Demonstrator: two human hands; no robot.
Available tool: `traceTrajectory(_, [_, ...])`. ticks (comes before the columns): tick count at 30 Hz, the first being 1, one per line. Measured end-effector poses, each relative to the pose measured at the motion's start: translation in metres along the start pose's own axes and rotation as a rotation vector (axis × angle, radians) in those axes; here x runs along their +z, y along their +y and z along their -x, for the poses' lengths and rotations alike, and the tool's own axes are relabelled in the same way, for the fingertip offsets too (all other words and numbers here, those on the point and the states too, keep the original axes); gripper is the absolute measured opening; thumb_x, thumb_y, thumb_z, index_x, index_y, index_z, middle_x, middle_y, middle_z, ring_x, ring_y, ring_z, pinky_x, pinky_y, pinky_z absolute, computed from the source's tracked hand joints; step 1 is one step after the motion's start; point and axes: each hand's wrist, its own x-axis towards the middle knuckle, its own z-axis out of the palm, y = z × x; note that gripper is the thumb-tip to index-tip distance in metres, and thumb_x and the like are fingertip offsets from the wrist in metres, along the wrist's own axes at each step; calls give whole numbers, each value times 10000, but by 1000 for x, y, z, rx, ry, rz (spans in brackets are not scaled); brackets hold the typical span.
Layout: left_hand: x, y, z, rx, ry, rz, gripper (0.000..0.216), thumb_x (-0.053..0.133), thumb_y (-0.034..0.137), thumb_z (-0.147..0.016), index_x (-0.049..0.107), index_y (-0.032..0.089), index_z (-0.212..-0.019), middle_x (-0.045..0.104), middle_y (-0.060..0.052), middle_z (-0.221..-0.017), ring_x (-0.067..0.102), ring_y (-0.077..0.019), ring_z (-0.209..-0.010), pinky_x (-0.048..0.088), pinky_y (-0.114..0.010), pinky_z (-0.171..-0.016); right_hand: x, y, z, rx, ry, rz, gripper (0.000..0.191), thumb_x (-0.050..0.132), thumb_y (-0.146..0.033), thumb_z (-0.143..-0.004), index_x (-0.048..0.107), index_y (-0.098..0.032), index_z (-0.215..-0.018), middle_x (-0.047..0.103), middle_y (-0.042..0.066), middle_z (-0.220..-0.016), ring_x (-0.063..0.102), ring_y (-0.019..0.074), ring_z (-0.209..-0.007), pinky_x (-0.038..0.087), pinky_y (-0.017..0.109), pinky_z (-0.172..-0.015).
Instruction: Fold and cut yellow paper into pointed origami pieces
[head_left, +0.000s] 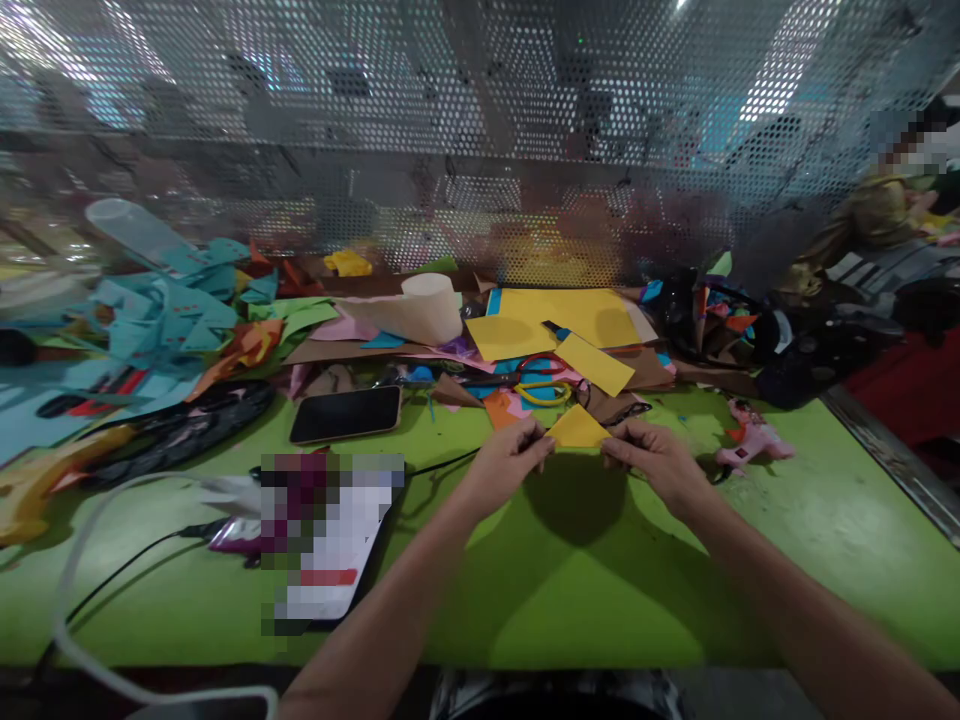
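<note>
A small piece of yellow paper (579, 430), folded to a triangle, is stretched between my two hands just above the green table. My left hand (516, 450) pinches its left corner, and my right hand (643, 450) pinches the right one. The peak of the triangle points away from me, with the straight edge nearest me. Just beyond lie scissors with red and yellow handles (546, 392) and a yellow paper strip (596, 364). Larger yellow sheets (577, 310) are stacked farther back.
Left of my hands are a dark-screened phone (346, 414), a tablet (341, 550) with a blurred screen, and a corded purple-and-white tool (240, 535). Blue paper scraps (161, 330) pile up at far left. A pink object (754, 440) lies right. A perforated metal screen (450, 120) closes the back.
</note>
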Motion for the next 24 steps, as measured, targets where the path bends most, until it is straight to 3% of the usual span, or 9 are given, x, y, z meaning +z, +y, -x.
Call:
traceTrajectory(6, [-2,1,-1,-63,-54,90,301,525,470,-856,526,190,-745,589,8,-638,476,-126,-598,344,-259,-598,-3,0,-2,24,1,-58,419,720,-601,-704,650,-188,-709,675,21,-647,573,142,-606,430,274,-588])
traceTrajectory(16, [-2,-3,-2,-118,33,113,286,542,444,-830,536,182,-717,546,24,-582,450,-114,-564,305,-248,-562,-11,-2,-4,30,66,-133,471,645,-644,-761,681,-176,-804,713,56,-698,584,145,-608,451,275,-587])
traceTrajectory(24, [-2,-5,-2,-140,22,138,286,576,449,-814,555,182,-714,529,30,-557,438,-111,-544,323,-244,-560,-10,0,-4,-14,35,-35,326,712,-501,-741,630,-190,-698,652,15,-657,552,134,-625,411,263,-584])
